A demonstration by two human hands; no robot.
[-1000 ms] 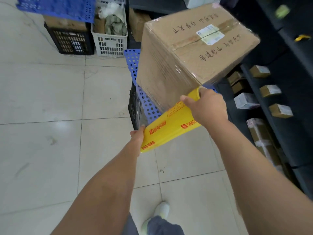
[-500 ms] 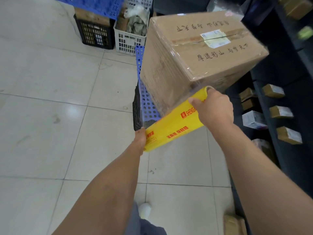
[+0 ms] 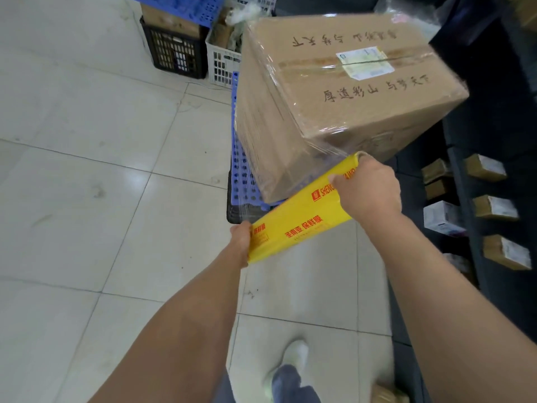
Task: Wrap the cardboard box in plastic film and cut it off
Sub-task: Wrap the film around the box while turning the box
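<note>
A person's right hand [image 3: 369,190] curls round the upper end of a yellow roll [image 3: 296,219], thumb laid across its printed sleeve. The left hand [image 3: 241,239] caps the lower end; its fingers are hidden behind the roll, so whether they clamp or merely brace cannot be told. Holding both ends appears to let the roll turn between the hands and pay out evenly. Just above and beyond the grip, the cardboard box [image 3: 348,91] stands on a blue perforated crate [image 3: 241,175], raised off the tiled floor [image 3: 87,170], probably so the roll can pass low round its sides. Plastic film [image 3: 261,135] runs taut from the roll to the box's near face, already glossy over the top edges. The roll's slant matches the box's lower edge. Wrapping looks well under way; the film is uncut. Right of the grip, dark shelves [image 3: 465,257] carry small parcels.
</note>
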